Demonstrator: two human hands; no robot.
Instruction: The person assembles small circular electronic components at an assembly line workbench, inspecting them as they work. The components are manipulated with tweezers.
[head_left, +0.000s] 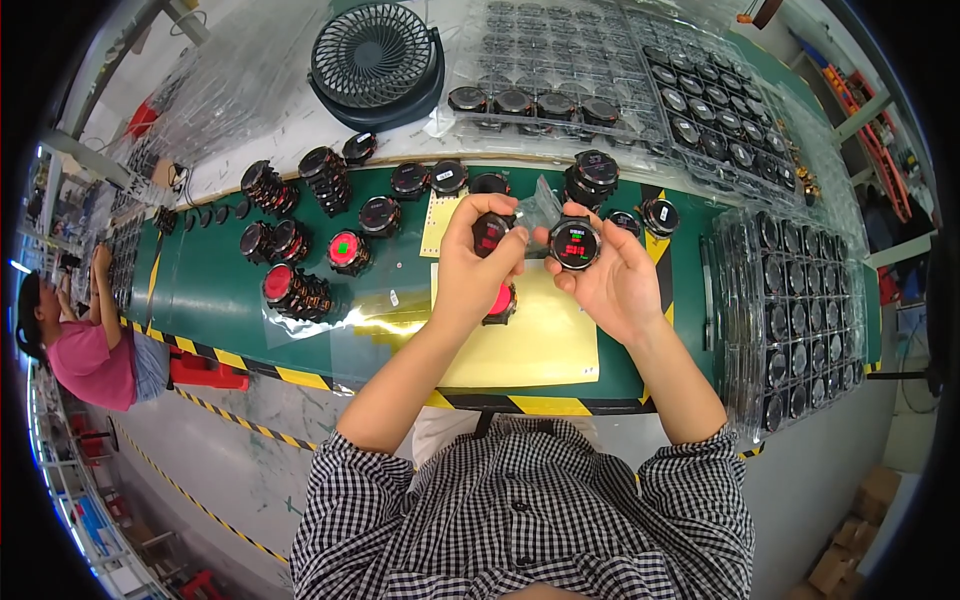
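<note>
My left hand [472,272] is closed round a round black smartwatch head [490,234] with dim red marks on its face. Beside it my right hand [622,285] grips a second round watch head [575,246], its dark screen lit with small red, white and green figures. A crumpled clear plastic piece [541,206] shows between and behind the two watches. Below my left hand a watch with a red screen [502,300] lies on a yellow sheet [530,350], partly hidden by the hand.
Stacked watch heads [296,292] and single ones stand left on the green mat [200,290]. A black fan [375,65] is behind them. Clear trays of watches [800,320] rise at right; more trays [720,110] lie at the back. Another person [95,350] works far left.
</note>
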